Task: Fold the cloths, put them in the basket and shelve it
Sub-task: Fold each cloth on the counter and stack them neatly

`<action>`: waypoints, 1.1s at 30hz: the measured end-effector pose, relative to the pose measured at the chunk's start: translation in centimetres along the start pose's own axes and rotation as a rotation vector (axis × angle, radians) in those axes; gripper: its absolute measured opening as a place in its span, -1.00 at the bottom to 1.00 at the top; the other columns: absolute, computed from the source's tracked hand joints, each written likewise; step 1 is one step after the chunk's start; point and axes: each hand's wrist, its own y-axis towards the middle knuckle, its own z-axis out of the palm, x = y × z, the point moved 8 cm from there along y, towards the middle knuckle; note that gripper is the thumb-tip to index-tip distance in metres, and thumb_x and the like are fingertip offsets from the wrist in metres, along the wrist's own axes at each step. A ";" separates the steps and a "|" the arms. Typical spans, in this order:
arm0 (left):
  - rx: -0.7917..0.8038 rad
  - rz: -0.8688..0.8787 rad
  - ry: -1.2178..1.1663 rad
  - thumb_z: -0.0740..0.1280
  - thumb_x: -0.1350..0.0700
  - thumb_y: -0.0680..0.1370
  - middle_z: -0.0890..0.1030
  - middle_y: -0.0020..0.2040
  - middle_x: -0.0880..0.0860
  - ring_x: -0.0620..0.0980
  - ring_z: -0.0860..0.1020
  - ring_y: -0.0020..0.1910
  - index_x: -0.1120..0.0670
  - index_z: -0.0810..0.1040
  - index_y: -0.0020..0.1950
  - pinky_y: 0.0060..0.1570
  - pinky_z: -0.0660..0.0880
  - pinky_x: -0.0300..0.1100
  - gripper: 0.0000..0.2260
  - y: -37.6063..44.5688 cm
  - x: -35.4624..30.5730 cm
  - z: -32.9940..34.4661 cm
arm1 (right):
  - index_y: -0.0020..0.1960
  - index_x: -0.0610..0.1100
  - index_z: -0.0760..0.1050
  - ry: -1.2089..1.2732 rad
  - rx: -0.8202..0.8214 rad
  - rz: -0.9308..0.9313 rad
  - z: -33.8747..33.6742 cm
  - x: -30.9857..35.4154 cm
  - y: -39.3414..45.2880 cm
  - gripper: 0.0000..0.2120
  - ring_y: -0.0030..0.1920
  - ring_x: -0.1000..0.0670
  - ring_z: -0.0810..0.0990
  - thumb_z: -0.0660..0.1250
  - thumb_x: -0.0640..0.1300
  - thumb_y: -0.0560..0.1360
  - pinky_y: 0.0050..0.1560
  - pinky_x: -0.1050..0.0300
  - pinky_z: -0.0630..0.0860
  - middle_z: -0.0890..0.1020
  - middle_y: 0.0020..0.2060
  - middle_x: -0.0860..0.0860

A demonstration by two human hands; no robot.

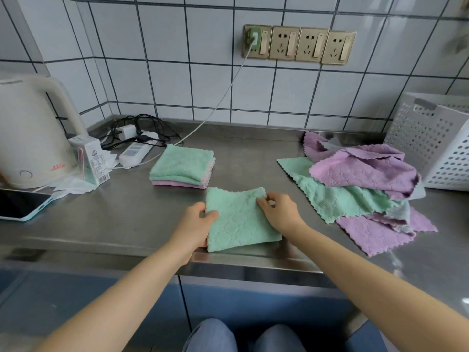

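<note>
A green cloth (239, 221), folded into a rough square, lies at the front edge of the steel counter (127, 224). My left hand (195, 224) grips its left edge, thumb on top. My right hand (279, 210) pinches its upper right corner. Behind it sits a neat stack of folded cloths (182, 166), green on top and purple at the bottom. A loose heap of purple and green unfolded cloths (363, 184) lies to the right. The white perforated basket (436, 146) stands at the far right, behind the heap.
A cream electric kettle (33, 133) stands at the left with a small carton (90, 158) and crumpled tissue beside it. A phone (22, 204) lies at the left edge. A power strip and tangled cables (137, 141) sit near the tiled wall, under four wall sockets (299, 44).
</note>
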 end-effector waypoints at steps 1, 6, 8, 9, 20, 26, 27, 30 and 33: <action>-0.005 -0.003 0.012 0.27 0.10 0.57 0.50 -0.07 0.13 0.05 0.47 -0.12 0.33 0.44 0.12 0.04 0.49 0.17 -0.71 0.1 0.1 0.0 | -0.31 -0.09 0.38 -0.029 -0.009 0.000 0.0 0.1 0.1 -0.70 -0.29 -0.02 0.44 0.24 -0.04 0.58 -0.37 0.14 0.30 0.48 -0.39 0.04; -0.014 -0.111 -0.033 0.30 0.14 0.57 0.60 0.01 0.20 0.14 0.63 -0.06 0.24 0.44 0.04 -0.01 0.58 0.20 -0.82 0.9 0.7 -0.2 | -0.24 -0.21 0.37 -0.134 0.037 0.107 0.6 0.1 0.9 -0.72 -0.27 -0.11 0.44 0.22 -0.05 0.56 -0.34 0.12 0.33 0.43 -0.40 -0.05; -0.011 -0.129 -0.052 0.35 0.13 0.54 0.60 0.03 0.15 0.07 0.65 -0.10 0.15 0.37 0.17 -0.16 0.64 0.05 -0.73 1.0 0.7 -0.5 | -0.16 -0.31 0.45 -0.129 0.027 0.118 0.4 0.0 0.8 -0.70 -0.20 -0.20 0.53 0.24 -0.05 0.54 -0.22 0.04 0.48 0.54 -0.32 -0.16; -0.044 -0.068 0.044 0.36 0.13 0.53 0.59 0.01 0.13 0.07 0.64 -0.11 0.08 0.31 0.26 -0.20 0.63 0.00 -0.63 1.0 0.2 -1.1 | -0.06 -0.34 0.48 -0.113 0.008 0.122 0.1 -0.1 0.7 -0.68 -0.13 -0.23 0.57 0.25 -0.04 0.54 -0.14 -0.02 0.52 0.59 -0.22 -0.22; 0.271 0.423 0.981 -0.02 -0.09 0.66 -0.06 0.57 -0.13 -0.10 -0.26 0.52 -0.07 0.07 0.56 0.49 -0.20 0.10 -0.54 -0.6 -0.4 2.5 | 0.48 0.06 0.24 -0.640 0.099 -0.548 2.1 1.7 -2.8 -0.56 0.52 -0.23 -0.01 0.05 0.08 0.62 0.51 -0.08 -0.02 0.21 0.50 -0.04; 0.172 0.266 1.020 -0.06 -0.13 0.65 -0.14 0.58 -0.05 0.05 -0.23 0.54 -0.03 -0.05 0.57 0.47 -0.21 0.13 -0.49 -0.6 0.8 0.9 | 0.54 0.12 0.03 -0.690 0.155 -0.392 0.9 -2.1 -2.6 -0.52 0.53 -0.24 -0.16 -0.10 0.14 0.63 0.51 -0.18 -0.11 0.08 0.54 0.04; 0.159 0.229 1.013 -0.06 -0.13 0.65 -0.12 0.58 0.00 0.08 -0.22 0.54 -0.02 -0.06 0.57 0.48 -0.18 0.13 -0.49 -0.5 0.8 0.7 | 0.54 0.10 0.03 -0.689 0.150 -0.381 0.8 -2.2 -2.7 -0.51 0.53 -0.24 -0.15 -0.10 0.14 0.63 0.51 -0.18 -0.11 0.09 0.54 0.03; 0.150 0.170 0.930 0.01 -0.07 0.66 -0.04 0.58 0.14 0.15 -0.10 0.55 0.01 -0.07 0.57 0.48 -0.03 0.06 -0.48 -0.6 0.4 0.6 | 0.55 0.02 0.01 -0.685 0.162 -0.363 1.1 -2.6 -2.8 -0.48 0.53 -0.22 -0.11 -0.14 0.14 0.63 0.51 -0.18 -0.10 0.10 0.54 -0.01; 0.136 0.217 0.591 0.19 0.07 0.61 0.17 0.53 0.16 0.06 0.42 0.31 -0.07 -0.07 0.56 0.20 0.37 -0.05 -0.39 -0.9 -0.9 1.0 | 0.55 -0.05 0.00 -0.685 0.165 -0.368 1.4 -2.7 -2.7 -0.47 0.54 -0.17 -0.03 -0.15 0.12 0.63 0.51 -0.18 -0.09 0.14 0.53 -0.04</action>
